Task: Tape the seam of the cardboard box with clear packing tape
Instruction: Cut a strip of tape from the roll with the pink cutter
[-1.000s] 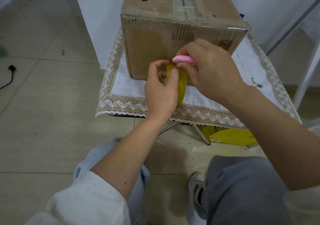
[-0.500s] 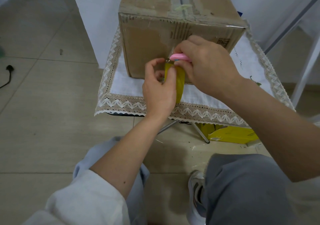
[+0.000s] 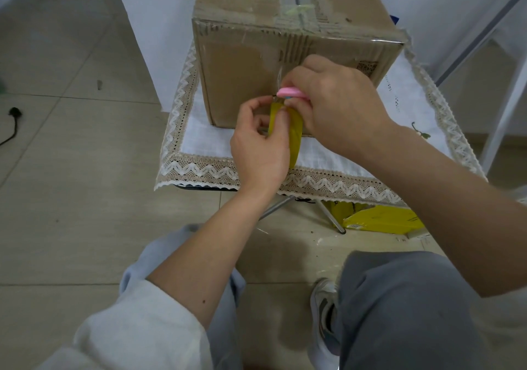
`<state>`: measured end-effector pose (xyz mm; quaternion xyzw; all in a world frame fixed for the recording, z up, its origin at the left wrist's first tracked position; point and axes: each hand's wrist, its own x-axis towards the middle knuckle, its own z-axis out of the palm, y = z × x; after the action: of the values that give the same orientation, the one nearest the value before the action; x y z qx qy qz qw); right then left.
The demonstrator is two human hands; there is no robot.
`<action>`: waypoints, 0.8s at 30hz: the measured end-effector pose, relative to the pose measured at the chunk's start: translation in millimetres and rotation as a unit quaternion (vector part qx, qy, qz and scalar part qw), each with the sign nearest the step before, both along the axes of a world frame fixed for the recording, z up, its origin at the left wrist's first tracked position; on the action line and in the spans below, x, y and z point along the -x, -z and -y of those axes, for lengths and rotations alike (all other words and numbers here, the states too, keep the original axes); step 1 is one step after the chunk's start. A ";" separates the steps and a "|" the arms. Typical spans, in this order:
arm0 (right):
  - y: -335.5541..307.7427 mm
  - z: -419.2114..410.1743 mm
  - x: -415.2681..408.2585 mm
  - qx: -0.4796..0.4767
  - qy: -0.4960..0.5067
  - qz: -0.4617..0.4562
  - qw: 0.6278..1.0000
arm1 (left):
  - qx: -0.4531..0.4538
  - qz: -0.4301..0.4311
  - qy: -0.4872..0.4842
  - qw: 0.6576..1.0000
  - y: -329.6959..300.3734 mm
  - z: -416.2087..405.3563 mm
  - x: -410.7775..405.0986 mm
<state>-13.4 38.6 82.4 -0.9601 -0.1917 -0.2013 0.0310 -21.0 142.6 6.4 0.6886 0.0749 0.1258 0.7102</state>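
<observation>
A worn cardboard box (image 3: 242, 64) stands on a small table covered by a white lace-edged cloth (image 3: 205, 138). Clear tape runs along the top seam (image 3: 296, 1) and down the near face. My left hand (image 3: 261, 144) grips a roll of tape (image 3: 295, 135) that looks yellowish, held edge-on against the box's near face. My right hand (image 3: 336, 104) holds a pink cutter (image 3: 291, 92) just above the roll, its metal tip at the strip of tape coming off the box. The roll's far side is hidden by both hands.
A yellow packet (image 3: 382, 219) lies on the tiled floor under the table, beside its metal legs (image 3: 328, 215). A black plug and cord (image 3: 12, 121) lie far left. White metal frame bars (image 3: 507, 90) rise at the right. My knees and a shoe fill the foreground.
Both hands, with the roll and the cutter, have shifted slightly up the box's near face. The cutter's tip now sits at the tape strip just above the roll.
</observation>
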 end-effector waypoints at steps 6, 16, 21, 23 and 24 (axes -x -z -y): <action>2.4 -0.2 0.2 -0.015 -0.004 0.008 1.000 | 0.019 -0.037 0.005 0.999 -4.7 -0.7 -1.4; 1.6 -1.0 3.7 -0.027 -0.006 0.007 1.000 | -0.002 -0.022 0.012 1.000 -6.8 0.0 -0.2; -0.4 -3.5 3.8 -0.027 -0.004 -0.005 1.000 | 0.001 -0.004 0.000 1.000 -4.9 2.0 -0.4; -1.9 -3.5 4.2 -0.026 0.002 -0.009 1.000 | 0.001 0.002 -0.005 1.000 -4.3 2.9 -0.5; -2.6 -3.6 4.3 -0.024 0.005 -0.012 1.000 | 0.000 0.005 -0.007 1.000 -4.0 3.3 -0.6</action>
<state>-17.7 42.2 84.9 -0.9623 -0.1818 -0.1945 0.0550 -20.3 139.3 10.4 0.6875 0.0759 0.1346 0.7096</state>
